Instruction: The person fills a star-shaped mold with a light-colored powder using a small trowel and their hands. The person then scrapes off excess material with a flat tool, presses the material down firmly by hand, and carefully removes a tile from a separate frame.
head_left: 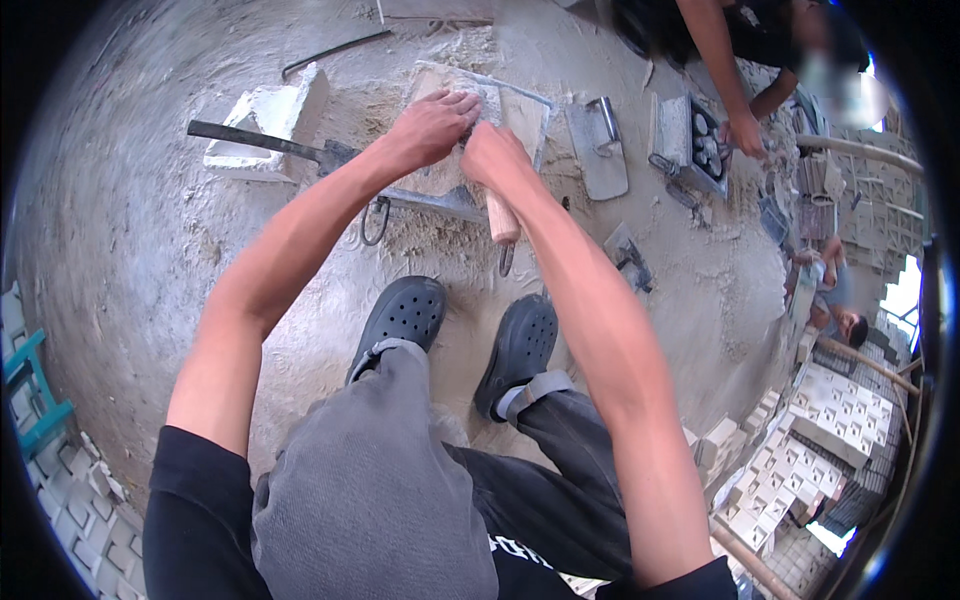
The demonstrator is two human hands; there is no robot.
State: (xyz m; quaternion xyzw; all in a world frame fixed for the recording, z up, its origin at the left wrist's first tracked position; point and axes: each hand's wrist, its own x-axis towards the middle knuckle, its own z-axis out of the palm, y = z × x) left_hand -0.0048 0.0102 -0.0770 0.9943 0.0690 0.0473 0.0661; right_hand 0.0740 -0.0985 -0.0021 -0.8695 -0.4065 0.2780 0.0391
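My right hand (495, 158) is closed round the pale wooden handle (503, 222) of a tool, with a short metal end sticking out below. Its working end is hidden under my hands. Beside it, my left hand (435, 128) lies over the whitish, powdery surface of a board (522, 112), fingers stretched out toward the right hand. Along the board's near side runs a metal frame (430, 203) with a wire loop (375, 222). A dark flat metal bar (250, 138) reaches left from it, across a rough white block (300, 100).
A steel float (597, 165) lies right of the board, a trowel (628, 262) nearer. Beyond, another person's hand (745, 132) is by a metal mould box (692, 150). A thin rod (335, 53) lies far left. Pale patterned blocks (840, 410) are stacked right; a teal frame (38, 395) stands left.
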